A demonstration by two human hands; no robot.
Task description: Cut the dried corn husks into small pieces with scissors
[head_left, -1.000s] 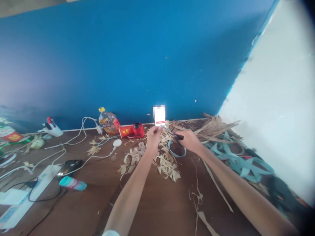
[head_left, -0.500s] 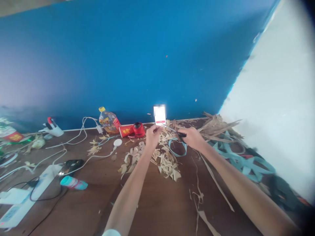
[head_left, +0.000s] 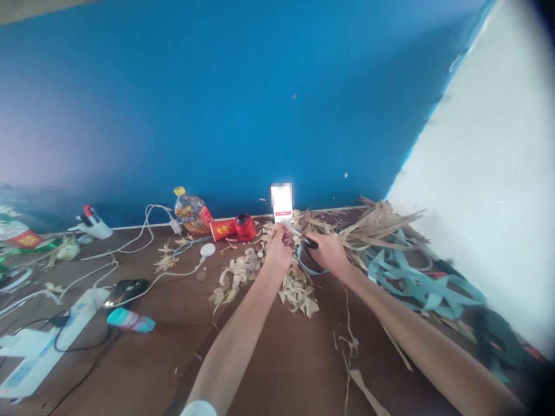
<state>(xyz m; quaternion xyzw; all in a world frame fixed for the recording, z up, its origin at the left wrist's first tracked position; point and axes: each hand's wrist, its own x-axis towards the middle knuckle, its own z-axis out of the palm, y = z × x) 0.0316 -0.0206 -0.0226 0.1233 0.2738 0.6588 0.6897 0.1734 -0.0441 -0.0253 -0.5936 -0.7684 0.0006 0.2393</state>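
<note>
My right hand (head_left: 327, 249) is closed round the black handles of a pair of scissors (head_left: 296, 230), whose blades point left toward my other hand. My left hand (head_left: 280, 247) has its fingers pinched together near the blade tips; what they hold, if anything, is too small to make out. Under and around both hands lie pale dried husk strips (head_left: 299, 292) in a pile. Left of that pile are small cut husk pieces (head_left: 243, 268). A light blue strap loop (head_left: 313, 269) lies partly hidden beneath my right hand. Behind my hands a lit phone (head_left: 282, 203) leans upright.
Long dried husk leaves (head_left: 381, 222) and tangled light blue strapping (head_left: 425, 283) lie at the right. On the left are a bottle (head_left: 192, 214), a red paper cup (head_left: 223, 229), a red tape roll (head_left: 245, 227), a power strip (head_left: 56, 346) with cables, and a turquoise roll (head_left: 130, 320).
My left hand has moved slightly right and lower. My right hand with the scissors has shifted left, so the two hands are closer together and the strap loop is more covered.
</note>
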